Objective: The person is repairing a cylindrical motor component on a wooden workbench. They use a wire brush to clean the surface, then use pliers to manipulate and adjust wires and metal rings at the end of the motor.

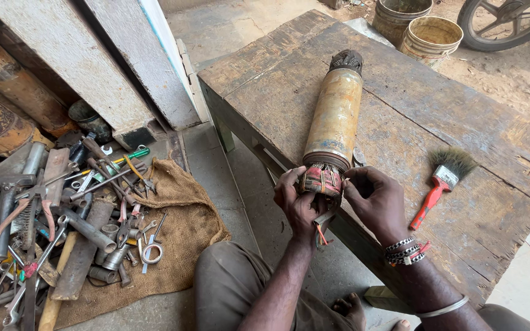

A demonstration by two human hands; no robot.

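A long rusty yellowish metal cylinder [336,116] lies on a worn wooden table [412,86], with dark wire windings showing at its far end [346,60]. At its near end sits a bundle of windings wrapped in red and green tape [321,179]. My left hand [297,205] cups this near end from below and the left, with thin orange wires [321,234] hanging under it. From the right, my right hand [376,202] pinches the same taped end with its fingertips. It wears beaded bracelets and a metal bangle at the wrist.
A red-handled paint brush [443,181] lies on the table right of my hands. A heap of wrenches, pliers and metal pipes [62,214] covers burlap sacking [185,233] on the floor at left. Two buckets [430,38] and a wheel [510,21] stand beyond the table.
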